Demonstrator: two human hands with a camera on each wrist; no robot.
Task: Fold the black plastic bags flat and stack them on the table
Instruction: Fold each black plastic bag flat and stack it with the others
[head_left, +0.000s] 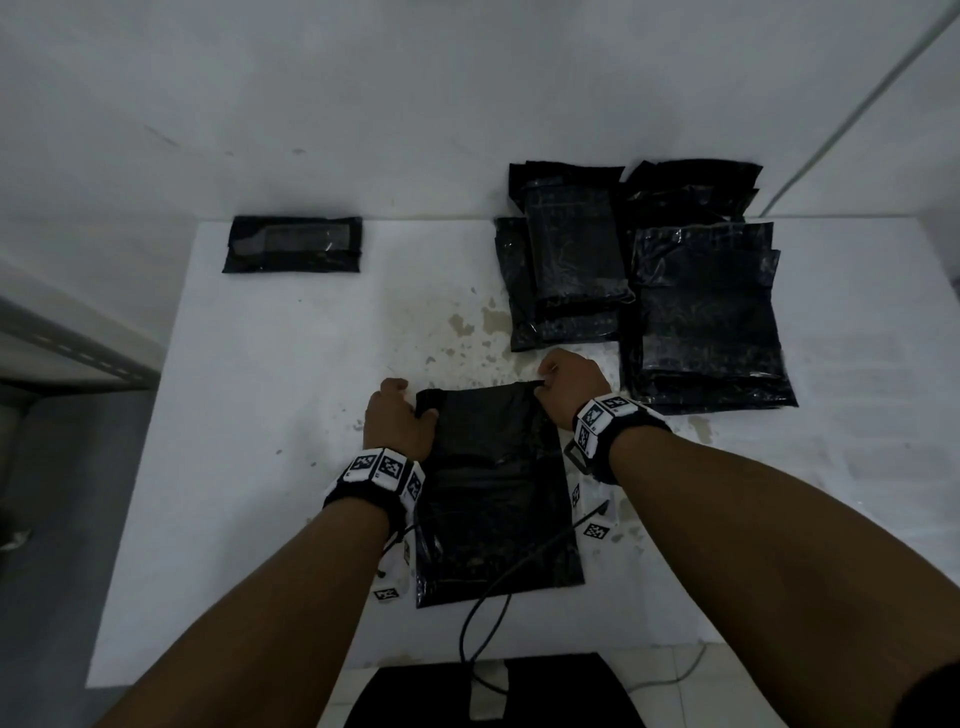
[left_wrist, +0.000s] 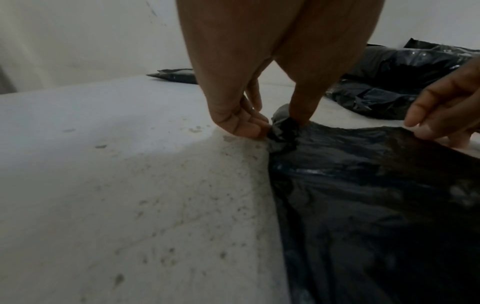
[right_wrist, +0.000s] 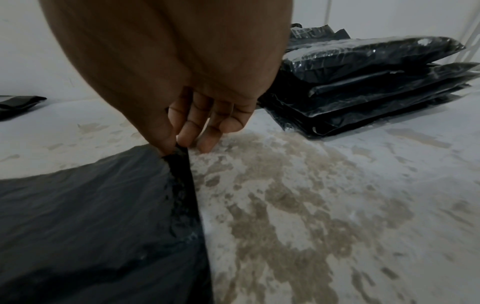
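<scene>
A black plastic bag lies flat on the white table, long side running toward me. My left hand pinches its far left corner between thumb and fingers. My right hand pinches the far right corner, the other fingers curled down to the table. A folded black bag lies flat at the far left of the table. Piles of black bags in clear wrap sit at the far right.
A second pile of black bags leans near the wall beside the right pile. Brown stains mark the table beyond my hands. A black cable runs from my right wrist across the bag. A dark object sits below the table's near edge.
</scene>
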